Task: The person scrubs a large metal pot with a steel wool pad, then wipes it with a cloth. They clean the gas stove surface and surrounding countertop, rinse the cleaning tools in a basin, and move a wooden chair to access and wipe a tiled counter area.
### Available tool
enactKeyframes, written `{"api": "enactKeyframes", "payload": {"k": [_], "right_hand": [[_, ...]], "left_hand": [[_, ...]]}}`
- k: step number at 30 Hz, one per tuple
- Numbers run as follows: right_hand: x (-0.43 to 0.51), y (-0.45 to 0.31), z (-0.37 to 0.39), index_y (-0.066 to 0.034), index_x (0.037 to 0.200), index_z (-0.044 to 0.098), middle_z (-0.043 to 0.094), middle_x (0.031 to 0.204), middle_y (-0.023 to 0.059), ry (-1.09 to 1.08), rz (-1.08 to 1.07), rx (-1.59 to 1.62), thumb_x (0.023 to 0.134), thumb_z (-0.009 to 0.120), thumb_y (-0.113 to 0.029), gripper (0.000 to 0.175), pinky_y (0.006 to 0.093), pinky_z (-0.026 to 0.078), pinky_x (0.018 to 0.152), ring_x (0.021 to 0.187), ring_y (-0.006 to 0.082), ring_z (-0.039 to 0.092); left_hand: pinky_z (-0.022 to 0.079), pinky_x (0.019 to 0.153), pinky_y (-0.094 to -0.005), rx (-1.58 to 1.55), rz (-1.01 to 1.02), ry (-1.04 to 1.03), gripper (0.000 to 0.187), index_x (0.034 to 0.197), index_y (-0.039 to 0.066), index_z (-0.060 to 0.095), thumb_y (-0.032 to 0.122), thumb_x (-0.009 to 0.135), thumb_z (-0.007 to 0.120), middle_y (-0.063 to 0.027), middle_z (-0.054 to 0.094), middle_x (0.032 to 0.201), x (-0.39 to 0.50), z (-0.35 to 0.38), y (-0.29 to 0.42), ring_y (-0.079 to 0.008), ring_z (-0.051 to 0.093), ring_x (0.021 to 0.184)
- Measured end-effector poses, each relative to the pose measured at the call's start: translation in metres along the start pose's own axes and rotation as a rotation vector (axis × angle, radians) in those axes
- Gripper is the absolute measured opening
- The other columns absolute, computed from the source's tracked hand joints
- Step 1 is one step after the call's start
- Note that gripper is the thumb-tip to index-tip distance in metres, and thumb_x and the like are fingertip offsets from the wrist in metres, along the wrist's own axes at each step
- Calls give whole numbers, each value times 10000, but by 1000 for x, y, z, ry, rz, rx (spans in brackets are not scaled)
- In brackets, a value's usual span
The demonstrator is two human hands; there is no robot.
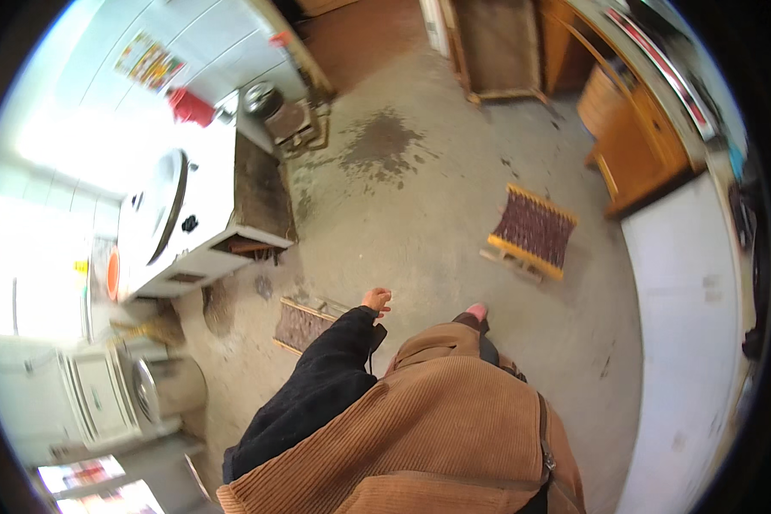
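My left hand (377,301) hangs over the concrete floor, its fingers apart and slightly curled, with nothing seen in it. The black sleeve of that arm partly covers a low stool with a woven brown seat (302,326). My right hand is out of view. Before me, beyond a pink shoe tip (477,311), stands another low stool with a dark woven seat and yellow edges (533,230). A dark wet splash (385,142) marks the floor farther off.
On the left stand a white-topped stove unit (212,205), an orange basin (112,273) and a large metal pot (170,387). A wooden cabinet (642,141) and a white panel (681,308) line the right. A wooden frame (498,51) stands at the back.
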State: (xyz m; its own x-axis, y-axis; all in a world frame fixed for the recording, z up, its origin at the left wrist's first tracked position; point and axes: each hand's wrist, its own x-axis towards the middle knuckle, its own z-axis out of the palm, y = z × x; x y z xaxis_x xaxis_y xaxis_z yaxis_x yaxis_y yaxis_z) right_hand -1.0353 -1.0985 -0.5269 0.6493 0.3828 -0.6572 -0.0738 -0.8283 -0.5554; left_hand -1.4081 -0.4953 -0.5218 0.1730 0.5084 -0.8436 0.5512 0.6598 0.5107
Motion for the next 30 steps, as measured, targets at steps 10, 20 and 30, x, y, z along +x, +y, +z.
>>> {"api": "enactKeyframes", "payload": {"k": [10, 20, 30], "right_hand": [[310, -102, -171, -58, 1136, 609, 643, 977, 72, -435, -193, -438, 867, 569, -264, 341, 296, 457, 747, 895, 181, 589], [539, -363, -222, -25, 1045, 628, 670, 951, 88, -453, -435, -672, 810, 559, -165, 282, 327, 491, 794, 882, 195, 619], [415, -521, -107, -57, 1050, 640, 672, 1013, 142, -675, -917, -953, 788, 572, -224, 318, 371, 487, 848, 958, 276, 635]], "left_hand": [[461, 560, -291, -439, 238, 108, 327, 1185, 130, 552, 285, 899, 581, -30, 606, 1058, -47, 108, 34, -158, 632, 769], [455, 615, -343, -916, -318, 621, 321, 1142, 178, 566, 320, 859, 617, -19, 607, 1007, -188, 320, -141, -233, 644, 831], [449, 690, -317, -1207, -94, 824, 334, 1183, 147, 554, 290, 883, 587, 10, 617, 1057, -245, 386, -114, -163, 626, 840]]}}
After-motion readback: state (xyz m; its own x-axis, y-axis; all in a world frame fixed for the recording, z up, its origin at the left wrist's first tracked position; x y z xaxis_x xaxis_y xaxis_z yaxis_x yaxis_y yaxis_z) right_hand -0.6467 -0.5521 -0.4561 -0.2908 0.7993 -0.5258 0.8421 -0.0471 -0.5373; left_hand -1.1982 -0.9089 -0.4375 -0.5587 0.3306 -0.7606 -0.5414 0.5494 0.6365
